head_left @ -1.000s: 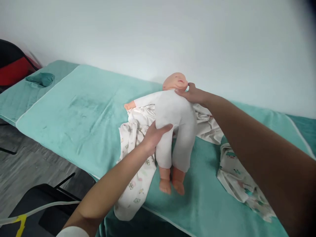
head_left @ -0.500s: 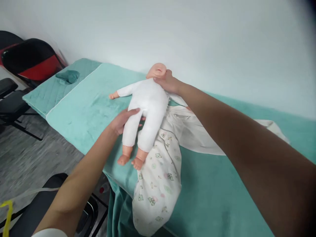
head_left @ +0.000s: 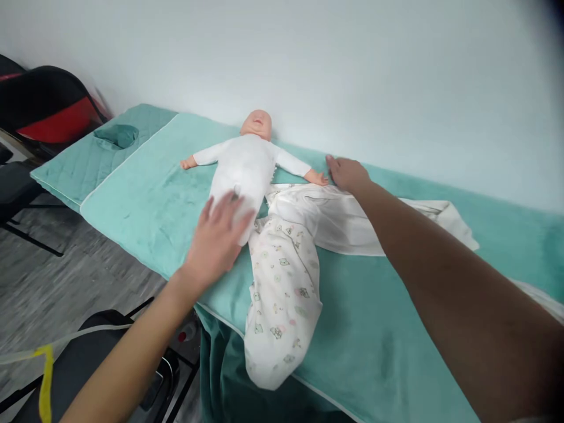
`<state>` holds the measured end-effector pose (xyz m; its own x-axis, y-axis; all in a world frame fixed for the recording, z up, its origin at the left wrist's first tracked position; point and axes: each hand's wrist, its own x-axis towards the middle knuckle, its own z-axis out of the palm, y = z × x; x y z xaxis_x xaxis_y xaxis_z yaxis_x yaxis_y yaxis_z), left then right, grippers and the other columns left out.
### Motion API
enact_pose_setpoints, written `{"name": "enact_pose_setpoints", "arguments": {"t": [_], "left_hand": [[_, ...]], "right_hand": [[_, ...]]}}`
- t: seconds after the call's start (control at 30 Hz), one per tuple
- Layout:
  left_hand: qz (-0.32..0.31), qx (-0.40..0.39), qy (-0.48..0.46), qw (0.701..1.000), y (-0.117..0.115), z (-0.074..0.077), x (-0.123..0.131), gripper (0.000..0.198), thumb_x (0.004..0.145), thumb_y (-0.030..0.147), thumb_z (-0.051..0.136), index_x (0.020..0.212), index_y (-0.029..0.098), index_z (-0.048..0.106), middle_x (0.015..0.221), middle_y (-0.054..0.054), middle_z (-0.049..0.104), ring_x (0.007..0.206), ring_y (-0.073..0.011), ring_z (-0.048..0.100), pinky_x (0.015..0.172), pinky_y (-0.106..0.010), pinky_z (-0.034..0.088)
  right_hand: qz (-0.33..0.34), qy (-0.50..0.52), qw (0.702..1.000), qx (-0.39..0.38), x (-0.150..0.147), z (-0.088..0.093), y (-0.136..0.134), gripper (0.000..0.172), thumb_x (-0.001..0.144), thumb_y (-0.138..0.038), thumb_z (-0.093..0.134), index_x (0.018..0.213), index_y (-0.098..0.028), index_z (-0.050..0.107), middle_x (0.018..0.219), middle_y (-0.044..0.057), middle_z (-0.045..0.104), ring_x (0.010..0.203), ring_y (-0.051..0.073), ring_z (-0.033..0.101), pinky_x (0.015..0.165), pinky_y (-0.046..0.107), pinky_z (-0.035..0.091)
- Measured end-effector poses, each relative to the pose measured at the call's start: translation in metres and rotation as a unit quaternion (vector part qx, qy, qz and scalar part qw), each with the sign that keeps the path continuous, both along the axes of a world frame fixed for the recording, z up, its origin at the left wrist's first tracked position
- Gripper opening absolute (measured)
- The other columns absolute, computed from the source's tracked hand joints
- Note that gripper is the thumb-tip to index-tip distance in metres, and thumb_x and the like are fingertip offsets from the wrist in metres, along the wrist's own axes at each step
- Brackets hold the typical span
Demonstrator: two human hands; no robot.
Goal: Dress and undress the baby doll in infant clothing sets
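A baby doll (head_left: 247,161) in a white suit lies on its back on the green padded bed (head_left: 154,182), arms spread, head toward the wall. My left hand (head_left: 218,232), slightly blurred, is over the doll's legs with its fingers spread, hiding most of the legs and feet. Just beyond the doll's hand on the right is my right hand (head_left: 348,173), fingers bent and partly hidden; whether it holds anything does not show. A white cloth with a printed pattern (head_left: 284,299) lies beside the doll and hangs over the near edge, its plain part (head_left: 348,226) stretching right beneath my right forearm.
Black and red folding chairs (head_left: 57,111) stand at the left beyond the bed. Nearer, a dark chair (head_left: 101,329) is under my left forearm, with a pale strap and yellow band (head_left: 45,382). A white wall (head_left: 308,70) runs behind the bed.
The doll now lies flat, further left. My right hand has let go of its neck and moved right. My left hand has come off its leg and opened above the legs.
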<state>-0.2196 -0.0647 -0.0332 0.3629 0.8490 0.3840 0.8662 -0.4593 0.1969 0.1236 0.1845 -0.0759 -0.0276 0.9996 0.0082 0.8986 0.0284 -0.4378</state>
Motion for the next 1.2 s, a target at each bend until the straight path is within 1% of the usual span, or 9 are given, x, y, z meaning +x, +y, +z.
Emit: {"name": "enact_pose_setpoints", "arguments": {"t": [0.13, 0.37, 0.47, 0.57, 0.7, 0.8, 0.93, 1.03, 1.2], "left_hand": [[-0.128, 0.011, 0.151, 0.980, -0.053, -0.022, 0.033, 0.059, 0.099, 0.006, 0.045, 0.154, 0.028, 0.048, 0.165, -0.007, 0.046, 0.158, -0.0312, 0.035, 0.130, -0.062, 0.028], [-0.045, 0.000, 0.061, 0.997, -0.048, -0.064, 0.093, 0.067, 0.096, 0.005, 0.037, 0.162, 0.010, 0.031, 0.168, -0.018, 0.037, 0.158, -0.0294, 0.034, 0.129, -0.053, 0.032], [-0.044, 0.049, 0.031, 0.997, -0.045, -0.055, 0.115, 0.073, 0.092, 0.004, 0.042, 0.163, 0.012, 0.030, 0.172, -0.018, 0.030, 0.162, -0.0316, 0.025, 0.131, -0.057, 0.025], [-0.100, 0.059, 0.053, 0.992, -0.044, -0.037, 0.125, 0.060, 0.085, 0.003, 0.049, 0.143, 0.016, 0.056, 0.162, -0.016, 0.047, 0.159, -0.0342, 0.031, 0.132, -0.063, 0.017], [-0.065, 0.006, 0.040, 0.997, -0.046, -0.008, 0.132, 0.032, 0.083, 0.007, 0.052, 0.109, 0.016, 0.068, 0.110, -0.013, 0.074, 0.117, -0.0310, 0.068, 0.121, -0.055, 0.039], [0.032, -0.006, -0.112, 0.993, -0.053, 0.017, 0.142, 0.036, 0.081, 0.008, 0.051, 0.113, 0.018, 0.064, 0.109, -0.011, 0.073, 0.102, -0.0281, 0.070, 0.093, -0.041, 0.054], [0.025, 0.004, -0.391, 0.920, -0.070, 0.041, 0.159, 0.034, 0.079, 0.009, 0.048, 0.111, 0.020, 0.058, 0.106, -0.005, 0.070, 0.102, -0.0218, 0.066, 0.092, -0.034, 0.053], [-0.017, -0.073, -0.508, 0.858, -0.090, 0.042, 0.168, 0.040, 0.086, 0.014, 0.046, 0.124, 0.020, 0.053, 0.121, -0.006, 0.068, 0.112, -0.0203, 0.066, 0.098, -0.034, 0.054], [-0.139, -0.145, -0.394, 0.897, -0.127, -0.001, 0.162, 0.094, 0.080, 0.032, 0.077, 0.158, 0.022, 0.025, 0.165, -0.016, 0.040, 0.148, -0.0289, 0.047, 0.123, -0.044, 0.044]], "right_hand": [[-0.018, -0.170, 0.982, -0.078, 0.042, 0.004, -0.058, 0.063, 0.106, -0.058, 0.030, 0.116, -0.012, 0.071, 0.121, 0.025, 0.072, 0.117, 0.038, 0.066, 0.095, 0.049, 0.049], [0.149, -0.208, 0.966, -0.041, -0.003, 0.030, -0.182, 0.039, 0.105, -0.036, 0.046, 0.136, -0.019, 0.061, 0.139, 0.014, 0.066, 0.124, 0.028, 0.062, 0.098, 0.035, 0.047], [0.286, -0.197, 0.938, 0.019, -0.028, 0.041, -0.252, 0.037, 0.107, -0.031, 0.039, 0.134, -0.019, 0.061, 0.136, 0.013, 0.066, 0.115, 0.027, 0.065, 0.083, 0.032, 0.048], [0.319, -0.195, 0.927, 0.034, -0.031, 0.054, -0.309, 0.036, 0.106, -0.023, 0.036, 0.133, -0.019, 0.060, 0.136, 0.011, 0.065, 0.107, 0.025, 0.067, 0.071, 0.030, 0.045], [0.189, -0.194, 0.963, 0.001, 0.005, 0.072, -0.339, 0.029, 0.103, -0.032, 0.045, 0.124, -0.020, 0.061, 0.120, 0.010, 0.069, 0.099, 0.026, 0.068, 0.075, 0.033, 0.048], [0.065, -0.163, 0.983, -0.054, 0.040, 0.080, -0.343, 0.033, 0.100, -0.039, 0.051, 0.124, -0.018, 0.061, 0.116, 0.013, 0.070, 0.098, 0.029, 0.068, 0.080, 0.037, 0.050], [0.060, -0.034, 0.997, -0.044, 0.058, 0.078, -0.356, 0.037, 0.101, -0.042, 0.047, 0.122, -0.018, 0.066, 0.122, 0.015, 0.069, 0.111, 0.031, 0.065, 0.096, 0.042, 0.050], [0.102, 0.232, 0.967, -0.038, 0.040, 0.068, -0.370, 0.045, 0.099, -0.056, 0.048, 0.117, -0.022, 0.071, 0.114, 0.010, 0.074, 0.112, 0.031, 0.067, 0.100, 0.044, 0.052], [0.061, 0.492, 0.869, -0.005, -0.020, 0.038, -0.385, 0.067, 0.087, -0.072, 0.059, 0.136, -0.027, 0.064, 0.122, 0.009, 0.076, 0.120, 0.034, 0.067, 0.103, 0.049, 0.055]]}}
